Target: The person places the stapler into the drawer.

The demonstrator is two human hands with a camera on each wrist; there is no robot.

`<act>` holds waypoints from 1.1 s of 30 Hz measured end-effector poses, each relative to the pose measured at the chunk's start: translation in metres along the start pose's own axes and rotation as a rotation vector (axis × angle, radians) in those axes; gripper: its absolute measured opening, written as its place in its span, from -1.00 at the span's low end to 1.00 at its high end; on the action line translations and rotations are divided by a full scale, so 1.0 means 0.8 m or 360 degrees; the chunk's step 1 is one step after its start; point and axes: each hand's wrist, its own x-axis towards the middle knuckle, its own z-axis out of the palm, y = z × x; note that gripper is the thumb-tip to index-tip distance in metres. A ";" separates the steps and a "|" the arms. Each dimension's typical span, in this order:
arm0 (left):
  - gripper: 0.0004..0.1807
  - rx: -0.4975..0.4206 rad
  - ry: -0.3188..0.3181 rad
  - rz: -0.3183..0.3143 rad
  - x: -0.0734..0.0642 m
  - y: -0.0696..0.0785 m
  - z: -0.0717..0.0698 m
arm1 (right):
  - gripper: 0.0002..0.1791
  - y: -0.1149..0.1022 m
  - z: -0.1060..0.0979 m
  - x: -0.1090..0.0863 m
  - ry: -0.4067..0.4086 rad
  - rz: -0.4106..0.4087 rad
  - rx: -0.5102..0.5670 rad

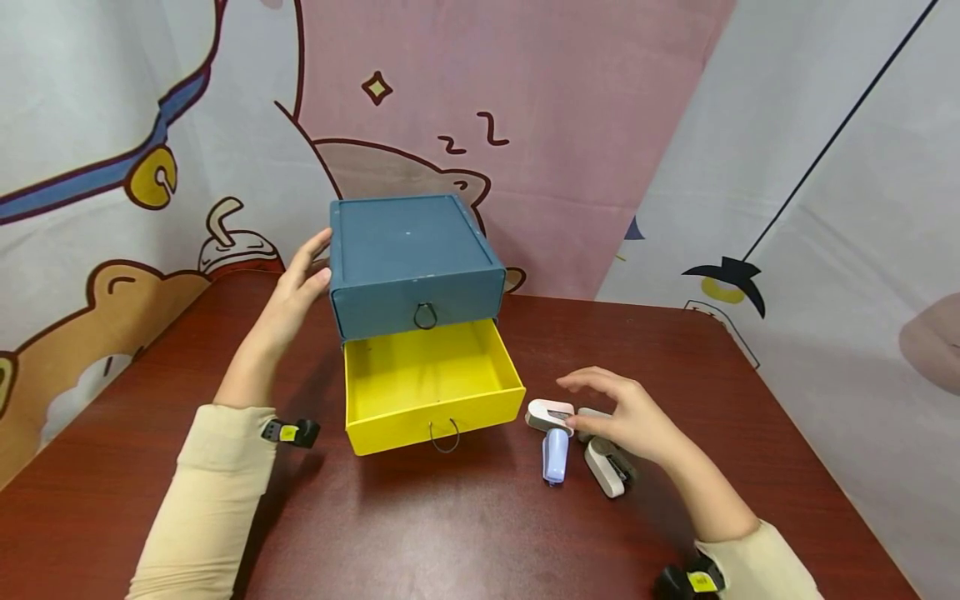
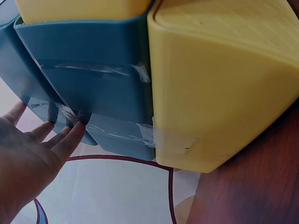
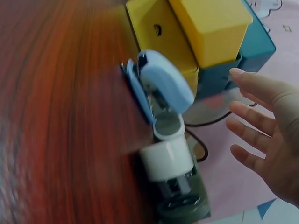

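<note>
A blue two-tier drawer box (image 1: 408, 242) stands at the table's middle, its lower yellow drawer (image 1: 405, 432) pulled out and showing a bare floor. My left hand (image 1: 288, 296) rests its fingertips on the box's left side; the left wrist view shows these fingers (image 2: 70, 140) extended against the blue wall. To the right of the drawer lie several small staplers: a pinkish-white one (image 1: 542, 410), a light blue one (image 1: 555, 457) and a white-and-grey one (image 1: 603, 468). Over them hovers my right hand (image 1: 637, 417), fingers loosely spread, partly hiding another grey stapler (image 1: 588, 414).
A dark red wooden table (image 1: 420, 533) carries everything. Behind it hangs a curtain (image 1: 562, 167) printed with cartoon animals. The box's upper drawer is closed, with a dark ring pull (image 1: 425, 316) on its front.
</note>
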 end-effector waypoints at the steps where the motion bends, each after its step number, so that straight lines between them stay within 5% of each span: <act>1: -0.34 -0.0003 0.0000 0.0000 0.000 0.000 0.000 | -0.50 0.004 0.000 0.000 -0.0014 0.0014 0.0003; 16: -0.34 -0.0012 0.0001 -0.0004 0.000 -0.002 -0.001 | -0.41 0.043 0.006 -0.001 -0.0251 0.0232 0.0195; 33: -0.34 -0.0021 0.0003 -0.0001 0.001 -0.001 0.000 | -0.51 0.058 0.020 -0.001 -0.0250 0.0225 0.0013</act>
